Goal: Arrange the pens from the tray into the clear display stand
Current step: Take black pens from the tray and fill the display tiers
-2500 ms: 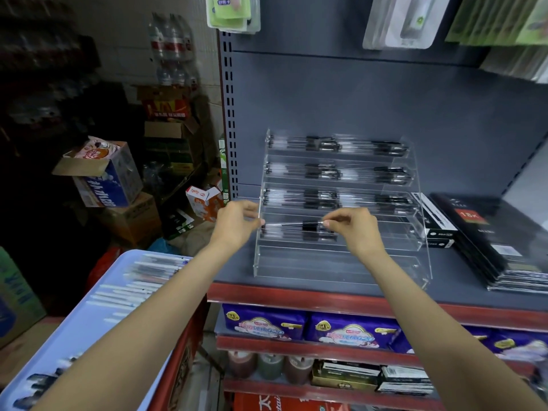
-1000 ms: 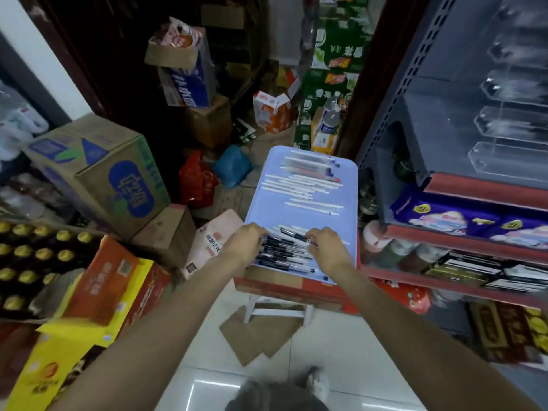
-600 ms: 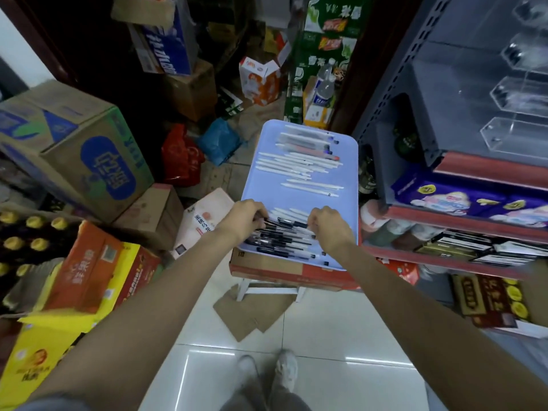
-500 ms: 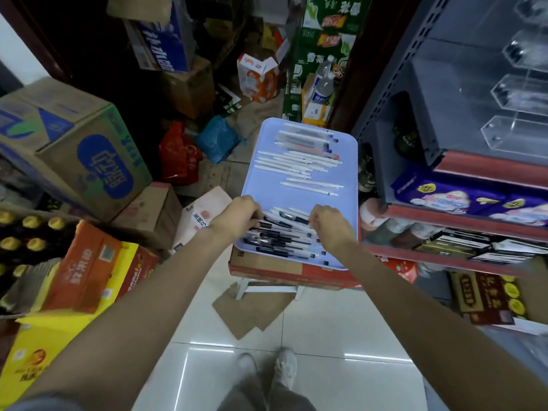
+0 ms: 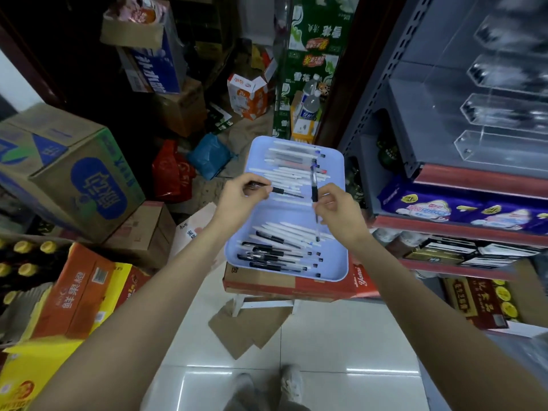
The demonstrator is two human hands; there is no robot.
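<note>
Chinese characters are printed on the blue-and-brown carton (image 5: 71,173) at the left and on the green beer cartons (image 5: 314,40) at the far side; most are too blurred to be read. "Yotai"-like script is seen on the red box (image 5: 296,284) under the tray.

The pale blue tray (image 5: 335,262) is set on that box, below the hands. Two groups of pens are laid in it: white and clear ones at the far end (image 5: 292,164), black-gripped clear ones at the near end (image 5: 278,253), with bare tray between.

A black-gripped pen (image 5: 281,191) is pinched level by the curled left hand (image 5: 241,197). A second pen (image 5: 315,200) is pinched upright by the right hand (image 5: 338,210).

The clear display stand (image 5: 504,114) is seen on the grey shelf at the far right, well apart from the tray; its contents are blurred. White floor tiles (image 5: 341,336) lie open at the near side.
</note>
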